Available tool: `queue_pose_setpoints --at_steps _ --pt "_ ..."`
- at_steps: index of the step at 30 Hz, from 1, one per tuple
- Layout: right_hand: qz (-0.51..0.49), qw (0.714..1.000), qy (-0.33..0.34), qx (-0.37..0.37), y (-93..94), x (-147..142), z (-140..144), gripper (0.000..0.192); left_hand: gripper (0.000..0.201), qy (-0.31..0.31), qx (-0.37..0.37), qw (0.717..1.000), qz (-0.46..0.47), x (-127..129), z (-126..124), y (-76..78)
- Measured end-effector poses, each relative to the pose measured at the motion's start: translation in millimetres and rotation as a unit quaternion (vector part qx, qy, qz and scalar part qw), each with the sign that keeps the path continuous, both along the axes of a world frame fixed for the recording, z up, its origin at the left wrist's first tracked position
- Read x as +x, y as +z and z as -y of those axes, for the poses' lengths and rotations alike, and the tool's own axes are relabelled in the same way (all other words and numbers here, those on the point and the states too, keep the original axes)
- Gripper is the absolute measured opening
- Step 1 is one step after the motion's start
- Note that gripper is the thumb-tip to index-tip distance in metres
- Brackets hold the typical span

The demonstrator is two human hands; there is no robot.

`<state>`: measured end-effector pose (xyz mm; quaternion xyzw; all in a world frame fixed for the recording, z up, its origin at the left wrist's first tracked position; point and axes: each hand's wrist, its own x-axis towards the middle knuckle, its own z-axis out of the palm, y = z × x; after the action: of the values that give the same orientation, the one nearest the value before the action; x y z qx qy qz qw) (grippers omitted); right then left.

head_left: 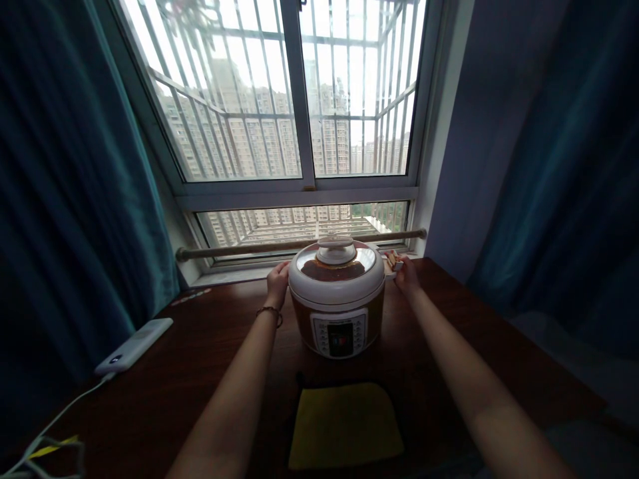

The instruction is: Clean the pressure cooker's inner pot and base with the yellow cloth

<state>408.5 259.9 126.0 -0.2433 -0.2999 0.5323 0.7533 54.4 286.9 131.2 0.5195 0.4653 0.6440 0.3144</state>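
Note:
An electric cooker (339, 293) with a white body ring, brown sides and a front control panel (340, 334) stands upright on the table. Its lid (332, 266) is on, topped by a pale knob handle (335, 250). My left hand (277, 285), with a beaded bracelet at the wrist, is closed at the cooker's left side; its fingertips are partly hidden by the rim. On the opposite side, my right hand (405, 271) has its fingers wrapped round the pale side handle (392, 265). In front of the cooker lies a yellow cloth (346, 426) with a dark edge.
The dark wooden table (219, 346) reaches the window sill, where a horizontal rail (249, 249) runs behind the cooker. A white power bank (134, 346) with a cable (64, 407) lies at the left. Blue curtains (74, 166) hang on both sides of the barred window.

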Motion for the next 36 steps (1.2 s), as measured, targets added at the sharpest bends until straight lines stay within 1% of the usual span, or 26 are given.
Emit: queue_pose_setpoints --at_steps 3,6,8,9,11,14,15,17,18,19,20,21,22,23,24,26,28,32,34,36 --pt "-0.006 1.0 0.018 0.005 -3.2 0 -1 0.025 0.045 -0.008 0.002 1.0 -0.02 2 1 -0.2" --pt "-0.005 1.0 0.023 0.008 -6.6 0 -5 0.029 0.044 0.007 -0.004 0.999 -0.053 4 5 2.0" --pt "-0.003 1.0 0.021 0.009 -9.2 0 -9 0.029 0.041 0.027 -0.008 0.996 -0.085 2 9 8.6" --pt "-0.002 1.0 0.019 0.009 -10.4 -1 -11 0.029 0.039 0.039 -0.01 0.994 -0.104 1 11 14.5" --pt "0.004 1.0 0.016 0.01 -12.7 -1 -14 0.027 0.033 0.068 -0.009 0.987 -0.144 -2 14 32.6" --pt "0.013 1.0 0.016 0.013 -15.1 0 -18 0.026 0.029 0.11 0.008 0.973 -0.201 3 14 72.4" --pt "0.015 1.0 0.017 0.013 -15.7 0 -19 0.026 0.03 0.118 0.017 0.969 -0.217 11 14 86.6" --pt "0.02 1.0 0.017 0.012 -16.4 0 -21 0.027 0.031 0.113 0.048 0.958 -0.258 37 14 110.7" --pt "0.022 1.0 0.018 0.012 -16.6 0 -21 0.028 0.032 0.091 0.072 0.95 -0.289 55 15 119.0" --pt "0.024 0.999 0.018 0.011 -16.7 1 -21 0.028 0.035 0.057 0.11 0.926 -0.358 74 18 124.2" --pt "0.027 0.999 0.018 0.01 -16.6 1 -21 0.029 0.039 0.023 0.137 0.895 -0.424 93 21 126.3" --pt "0.03 0.999 0.019 0.01 -16.5 1 -21 0.029 0.042 0.0 0.143 0.862 -0.486 111 25 125.8" --pt "0.033 0.999 0.019 0.009 -16.3 1 -21 0.03 0.044 0.008 0.135 0.835 -0.533 126 29 123.3" --pt "0.036 0.999 0.02 0.008 -16.2 1 -20 0.031 0.047 0.037 0.121 0.818 -0.562 139 33 119.8" --pt "0.039 0.999 0.02 0.008 -16.1 1 -20 0.032 0.049 0.07 0.099 0.807 -0.578 148 36 116.1" --pt "0.042 0.999 0.017 0.007 -16.2 1 -20 0.033 0.054 0.126 0.06 0.801 -0.582 158 39 110.8" --pt "0.041 0.999 0.01 0.008 -17.1 2 -22 0.032 0.054 0.133 0.031 0.802 -0.582 159 36 109.8" --pt "0.031 0.999 -0.022 0.01 -21.0 3 -28 0.024 0.044 0.096 0.023 0.804 -0.587 152 27 114.3" --pt "0.023 0.999 -0.041 0.01 -23.1 3 -31 0.02 0.043 0.073 0.04 0.807 -0.585 146 23 116.0" --pt "0.016 0.998 -0.058 0.012 -24.5 3 -32 0.016 0.043 0.03 0.073 0.807 -0.586 140 19 116.7"
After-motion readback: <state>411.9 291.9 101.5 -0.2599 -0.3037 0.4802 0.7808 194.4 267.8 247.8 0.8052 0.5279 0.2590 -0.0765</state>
